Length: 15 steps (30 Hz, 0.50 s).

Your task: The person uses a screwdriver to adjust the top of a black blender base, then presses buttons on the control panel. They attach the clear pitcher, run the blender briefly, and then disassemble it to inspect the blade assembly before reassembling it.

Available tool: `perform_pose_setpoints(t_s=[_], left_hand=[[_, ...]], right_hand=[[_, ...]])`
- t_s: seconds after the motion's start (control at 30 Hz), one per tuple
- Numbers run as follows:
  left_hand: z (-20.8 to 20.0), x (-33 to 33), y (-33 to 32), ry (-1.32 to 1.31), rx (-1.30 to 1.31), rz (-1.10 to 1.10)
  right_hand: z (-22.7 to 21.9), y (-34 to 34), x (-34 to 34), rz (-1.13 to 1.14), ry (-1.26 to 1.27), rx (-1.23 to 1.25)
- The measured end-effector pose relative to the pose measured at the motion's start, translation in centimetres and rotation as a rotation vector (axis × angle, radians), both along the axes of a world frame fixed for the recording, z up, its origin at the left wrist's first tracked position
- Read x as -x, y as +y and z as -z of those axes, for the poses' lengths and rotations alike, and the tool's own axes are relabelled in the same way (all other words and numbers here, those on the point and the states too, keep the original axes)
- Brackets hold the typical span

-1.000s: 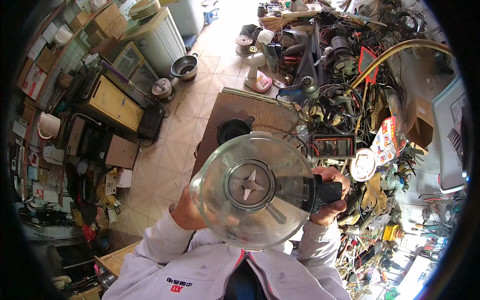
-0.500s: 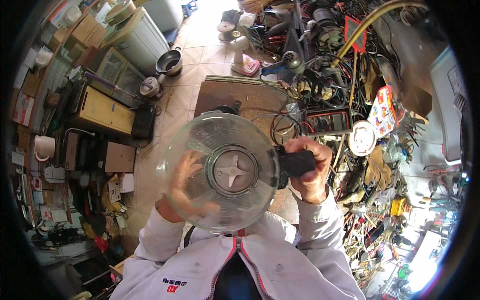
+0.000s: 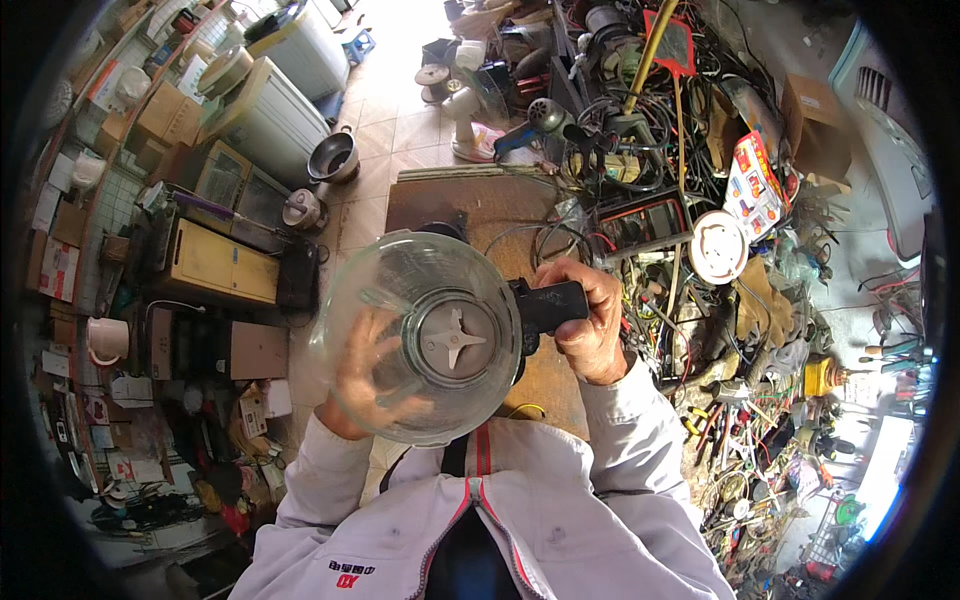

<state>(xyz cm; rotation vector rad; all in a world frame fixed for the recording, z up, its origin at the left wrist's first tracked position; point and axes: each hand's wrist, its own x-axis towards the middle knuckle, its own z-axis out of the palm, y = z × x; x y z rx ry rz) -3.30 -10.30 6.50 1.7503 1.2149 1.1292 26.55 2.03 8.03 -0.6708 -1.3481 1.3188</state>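
Note:
A clear glass blender jar (image 3: 345, 310) is held up in front of my chest, its wide mouth facing me. At its bottom shows a silver four-armed blade (image 3: 454, 341). My right hand (image 3: 592, 325) is closed around the jar's black handle (image 3: 556, 306). Seen through the glass, my left hand (image 3: 366, 375) cups the outside of the jar on its left, with thumb and fingers curved along the wall. Part of a black piece shows behind the jar's far rim, and I cannot make out whether it belongs to the jar.
Below the jar stands a worn brown wooden table (image 3: 420, 200) with loose cables. Tangled wires, tools and a meter-like device (image 3: 640, 225) crowd the right side. A yellow cabinet (image 3: 222, 262), a dark pan (image 3: 334, 158) and full shelves line the left.
The blender jar and both hands have shifted left, and the jar has turned slightly. Both hands keep their hold. The surroundings have shifted slightly in view.

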Motion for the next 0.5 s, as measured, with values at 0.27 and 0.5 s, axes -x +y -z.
perform_pose_setpoints(t_s=[0.27, 0.5], left_hand=[[-0.5, -0.3, 0.2, -0.060, 0.162, -0.009], [-1.0, -1.2, 0.8, -0.005, 0.066, 0.017]], right_hand=[[0.2, 0.1, -0.2, -0.057, 0.007, 0.014], [-1.0, 0.4, 0.3, -0.033, 0.049, -0.047]])
